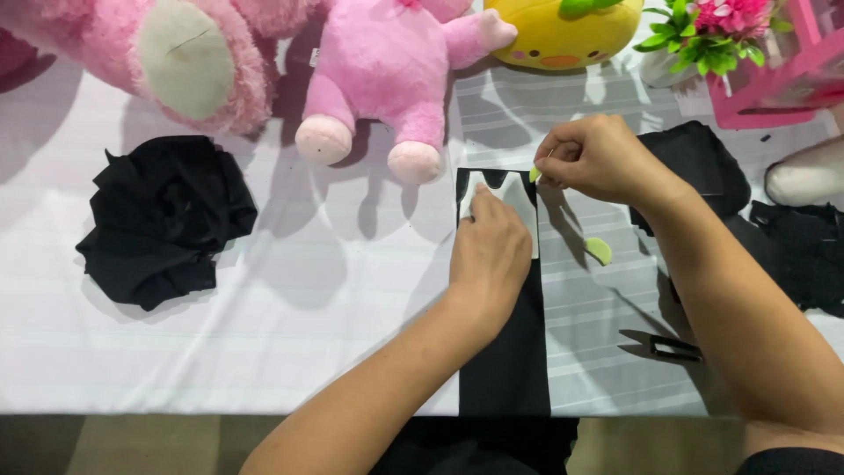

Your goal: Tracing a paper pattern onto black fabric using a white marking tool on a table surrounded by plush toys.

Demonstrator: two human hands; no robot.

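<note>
A long black fabric strip (pixel 508 352) lies on the white table (pixel 334 290), running from the near edge to the middle. At its far end sits a white felt piece (pixel 520 195). My left hand (pixel 489 255) presses flat on the white piece and the strip. My right hand (pixel 596 157) hovers just right of the strip's far end, fingers pinched on a small light-green felt piece (pixel 534 174). Another light-green felt piece (pixel 600 251) lies on the table right of the strip.
A crumpled black cloth (pixel 163 220) lies at the left. More black cloth (pixel 791 237) is piled at the right. Pink plush toys (pixel 387 70), a yellow plush (pixel 563 31), a flower pot (pixel 703 40) and a pink box (pixel 782 79) line the far edge. Small thread snips (pixel 664 346) rest under my right forearm.
</note>
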